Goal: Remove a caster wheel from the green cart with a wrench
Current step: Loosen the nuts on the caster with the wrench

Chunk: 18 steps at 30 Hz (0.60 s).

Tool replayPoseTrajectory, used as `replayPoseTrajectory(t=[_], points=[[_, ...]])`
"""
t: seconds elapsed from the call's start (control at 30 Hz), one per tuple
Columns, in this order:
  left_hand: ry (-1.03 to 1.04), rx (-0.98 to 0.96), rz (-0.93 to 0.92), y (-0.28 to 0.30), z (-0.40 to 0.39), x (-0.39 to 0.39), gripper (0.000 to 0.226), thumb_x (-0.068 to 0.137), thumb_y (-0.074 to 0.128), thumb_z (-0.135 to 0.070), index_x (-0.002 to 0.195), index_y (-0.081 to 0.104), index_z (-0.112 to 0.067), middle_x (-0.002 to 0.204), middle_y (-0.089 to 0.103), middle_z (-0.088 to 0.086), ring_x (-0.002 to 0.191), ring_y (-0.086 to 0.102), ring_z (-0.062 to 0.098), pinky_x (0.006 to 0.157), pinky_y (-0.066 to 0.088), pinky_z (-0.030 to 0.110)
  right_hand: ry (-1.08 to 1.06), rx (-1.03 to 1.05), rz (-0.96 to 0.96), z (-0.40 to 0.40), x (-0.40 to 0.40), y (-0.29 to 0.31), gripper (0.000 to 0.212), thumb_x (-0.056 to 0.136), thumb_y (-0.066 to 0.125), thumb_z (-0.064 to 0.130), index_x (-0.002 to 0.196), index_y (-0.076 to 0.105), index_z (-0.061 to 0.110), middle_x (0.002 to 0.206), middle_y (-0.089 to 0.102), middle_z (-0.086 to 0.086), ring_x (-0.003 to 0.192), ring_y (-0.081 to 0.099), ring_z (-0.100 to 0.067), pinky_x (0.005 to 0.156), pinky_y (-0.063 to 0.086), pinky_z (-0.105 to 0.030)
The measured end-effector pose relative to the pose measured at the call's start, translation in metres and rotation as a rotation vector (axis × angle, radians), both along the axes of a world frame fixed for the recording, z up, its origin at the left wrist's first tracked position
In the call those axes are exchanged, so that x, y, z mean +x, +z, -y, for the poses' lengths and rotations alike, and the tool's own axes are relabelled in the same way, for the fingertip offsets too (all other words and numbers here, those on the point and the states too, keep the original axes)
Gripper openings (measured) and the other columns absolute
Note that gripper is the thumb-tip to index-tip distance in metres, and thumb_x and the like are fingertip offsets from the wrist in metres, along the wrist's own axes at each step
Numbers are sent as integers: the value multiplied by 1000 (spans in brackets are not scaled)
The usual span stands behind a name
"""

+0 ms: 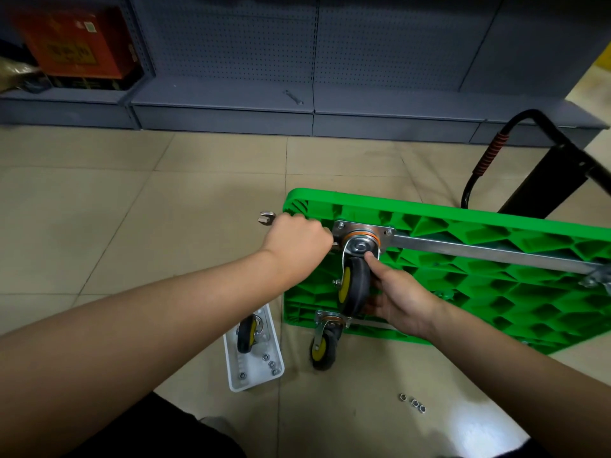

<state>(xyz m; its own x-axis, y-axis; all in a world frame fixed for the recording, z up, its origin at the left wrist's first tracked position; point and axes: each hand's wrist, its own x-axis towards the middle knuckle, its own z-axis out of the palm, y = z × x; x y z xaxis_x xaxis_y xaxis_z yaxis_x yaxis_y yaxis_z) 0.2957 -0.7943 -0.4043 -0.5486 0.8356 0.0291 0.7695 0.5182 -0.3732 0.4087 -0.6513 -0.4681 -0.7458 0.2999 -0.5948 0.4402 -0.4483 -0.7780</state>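
Silver open-end wrench (pixel 267 218) gripped in curled left hand (pixel 297 238) at plate bolt; black-yellow caster wheel (pixel 353 287) clasped by right hand (pixel 401 300) fingers, judged nearly freed from green plastic cart (pixel 496 285); three loose steel nuts (pixel 412 402) lying well below right-hand fingers.

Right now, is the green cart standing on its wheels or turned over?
Turned over: the green cart shows its ribbed underside, casters pointing up.

Nothing here can really be read. The red box (pixel 77 44) on the grey shelf (pixel 66 97) at the far left carries a yellow panel with dark characters and a small pale sticker near its top edge, but both are too blurred to make out. The green cart (pixel 463 269), its caster wheel (pixel 353 289), the wrench (pixel 267 218) and the white tray (pixel 254 375) show no lettering or numbers.
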Motion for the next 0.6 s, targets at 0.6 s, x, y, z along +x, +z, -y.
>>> replayPoseTrajectory(t=[0.6], points=[[79,-6,193,-41,8,-24,24,98,51,-1,120,55,-11,103,68,10,95,69,37,64,41,39,-8,-28,-9,2,0,0,42,102,52,45,118,67,10,118,73,-14,89,75,-30,77,60,-44]])
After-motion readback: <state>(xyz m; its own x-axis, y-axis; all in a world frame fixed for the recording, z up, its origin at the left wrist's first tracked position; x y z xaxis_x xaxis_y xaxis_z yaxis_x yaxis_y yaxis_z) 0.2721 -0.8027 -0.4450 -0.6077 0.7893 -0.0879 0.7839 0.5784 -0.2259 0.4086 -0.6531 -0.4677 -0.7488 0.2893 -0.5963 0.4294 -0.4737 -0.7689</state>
